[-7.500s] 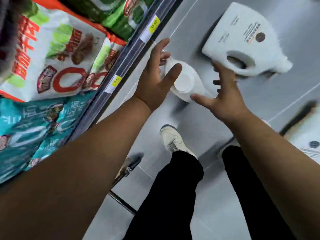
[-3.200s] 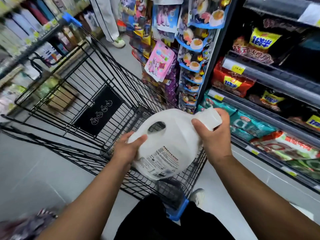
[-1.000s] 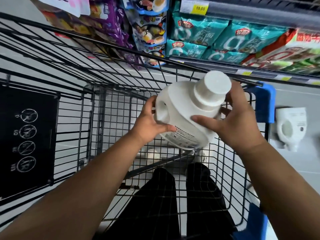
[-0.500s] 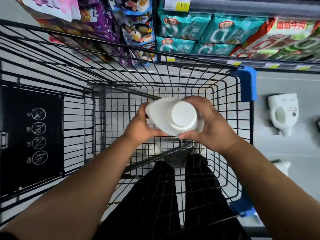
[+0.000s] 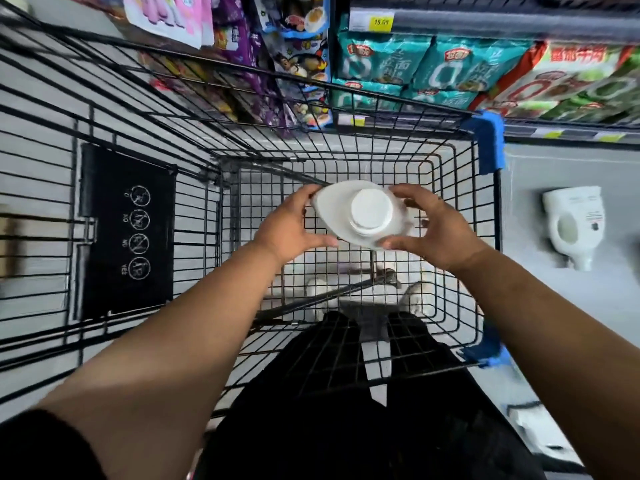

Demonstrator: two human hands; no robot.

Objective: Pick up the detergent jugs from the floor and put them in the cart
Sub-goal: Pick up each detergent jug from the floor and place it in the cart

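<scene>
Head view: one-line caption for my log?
Left hand and right hand hold an upright detergent jug inside the cart; a second jug lies on the floor.

Left hand [image 5: 289, 230] and right hand [image 5: 438, 232] have lowered the jug [image 5: 371, 211] upright into the cart [image 5: 486, 143].

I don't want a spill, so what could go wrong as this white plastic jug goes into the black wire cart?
The left hand and right hand hold the white plastic detergent jug only by its sides; it could slip and hit the black wire cart hard. The second white jug lying on the grey floor beside it could trip someone.
</scene>
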